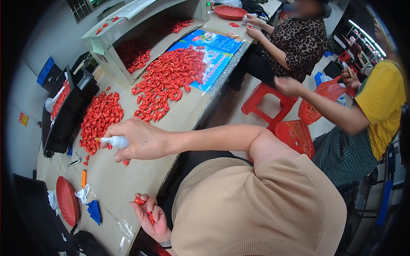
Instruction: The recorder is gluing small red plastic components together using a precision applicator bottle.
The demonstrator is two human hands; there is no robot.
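Note:
My right hand [141,141] reaches out over the tan table [115,183] and grips a small white squeeze bottle [115,141] with an orange tip, beside a heap of red wrapped pieces [100,119]. My left hand [149,215] sits at the table's near edge, palm up, its fingers closed on a couple of red wrapped pieces [139,201]. A second, larger heap of red pieces [168,79] lies farther along the table, partly on a blue printed sheet [215,53].
A grey open box [109,53] with red pieces stands at the back, a black tray [64,113] at left. A red dish [67,200], orange tube [84,178] and blue scrap [94,211] lie near. Two other people sit at right by red stools [262,100].

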